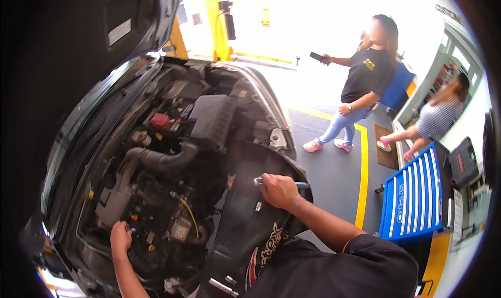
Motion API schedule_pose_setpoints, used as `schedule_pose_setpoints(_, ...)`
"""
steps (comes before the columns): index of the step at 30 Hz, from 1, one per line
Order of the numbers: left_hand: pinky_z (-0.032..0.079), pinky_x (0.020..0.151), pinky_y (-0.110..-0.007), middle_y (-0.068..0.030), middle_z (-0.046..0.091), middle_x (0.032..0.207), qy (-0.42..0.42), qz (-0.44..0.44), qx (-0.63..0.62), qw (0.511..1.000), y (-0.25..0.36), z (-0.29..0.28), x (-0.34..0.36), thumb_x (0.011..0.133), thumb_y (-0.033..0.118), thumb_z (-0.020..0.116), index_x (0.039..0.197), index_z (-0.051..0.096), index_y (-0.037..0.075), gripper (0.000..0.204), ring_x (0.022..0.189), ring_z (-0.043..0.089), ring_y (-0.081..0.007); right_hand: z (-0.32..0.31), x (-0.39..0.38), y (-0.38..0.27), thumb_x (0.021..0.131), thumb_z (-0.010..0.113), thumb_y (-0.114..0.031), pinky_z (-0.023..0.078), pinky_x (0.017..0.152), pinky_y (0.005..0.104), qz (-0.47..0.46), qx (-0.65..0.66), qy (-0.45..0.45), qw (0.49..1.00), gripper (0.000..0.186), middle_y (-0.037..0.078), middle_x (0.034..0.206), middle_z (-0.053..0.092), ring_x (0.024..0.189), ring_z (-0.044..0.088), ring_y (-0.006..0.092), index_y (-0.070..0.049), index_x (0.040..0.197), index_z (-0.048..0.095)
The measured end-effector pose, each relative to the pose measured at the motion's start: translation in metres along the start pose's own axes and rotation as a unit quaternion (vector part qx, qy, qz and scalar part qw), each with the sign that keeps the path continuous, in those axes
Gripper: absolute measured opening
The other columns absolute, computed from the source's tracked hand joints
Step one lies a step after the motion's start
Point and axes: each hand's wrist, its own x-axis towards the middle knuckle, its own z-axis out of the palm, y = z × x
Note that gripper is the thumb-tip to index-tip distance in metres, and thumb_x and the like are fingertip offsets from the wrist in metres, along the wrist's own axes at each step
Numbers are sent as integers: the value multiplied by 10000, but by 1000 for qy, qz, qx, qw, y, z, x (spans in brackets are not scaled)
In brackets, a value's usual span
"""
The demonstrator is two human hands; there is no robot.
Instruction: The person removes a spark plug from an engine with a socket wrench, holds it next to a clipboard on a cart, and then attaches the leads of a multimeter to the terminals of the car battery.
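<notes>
My right hand (281,190) is closed round a ratchet (302,185); its shiny head shows past the thumb side and a blue handle end on the other. It is over a dark fender cover (240,233) draped on the car's front edge. On that cover lie a small silver socket (258,206), another socket (230,279) and a silver extension bar (223,287). My left hand (121,238) reaches into the engine bay beside the engine (156,222), fingers pinched at a small dark piece that I cannot make out. A yellow cable (190,216) curves across nearby parts.
The raised hood (94,63) hangs over the bay's left side. A black air filter box (211,118) and ribbed intake hose (169,160) sit farther in. Right of the car stand a person with a phone (370,74), another person (441,115) and a blue tool chest (412,199).
</notes>
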Motion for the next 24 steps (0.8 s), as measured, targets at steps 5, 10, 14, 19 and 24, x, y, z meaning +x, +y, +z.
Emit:
schedule_pose_setpoints(5,536,758,-485,-219,673,870,-54,-184,166,967,33,-12,-6,989,509,520,827,672,-1,557,855,669,-390,13,8,-18,878,645,-192,538,625,467,-25,2,0,1000,163,150,754,646,723,678,357,-65,877,542)
schedule_pose_setpoints(10,550,848,-467,-212,701,1027,-123,-85,74,986,44,-21,35,816,124,658,1020,715,21,236,1011,670,-397,4,-7,-8,940,619,-213,503,610,493,-14,-52,53,997,171,182,805,667,738,658,409,-49,933,572)
schedule_pose_setpoints(14,546,873,-483,-218,714,1065,-179,-316,85,928,49,-25,24,897,263,657,996,729,20,272,1054,662,-411,13,-5,-15,982,581,-263,506,623,500,-18,-46,26,998,235,191,839,682,763,663,421,-29,982,586)
schedule_pose_setpoints(19,545,878,-464,-204,717,1008,-108,-229,76,964,40,-22,7,952,323,632,946,705,9,322,1047,672,-387,13,-4,-10,983,579,-261,508,625,499,-21,-22,2,1000,245,199,847,679,766,661,427,-17,999,593)
schedule_pose_setpoints(24,548,834,-482,-238,702,935,-129,-182,40,974,31,-16,17,914,192,680,975,641,-6,210,1006,678,-388,13,-1,-6,979,586,-251,513,620,488,-31,-31,7,999,248,201,844,677,761,662,422,-7,1020,597)
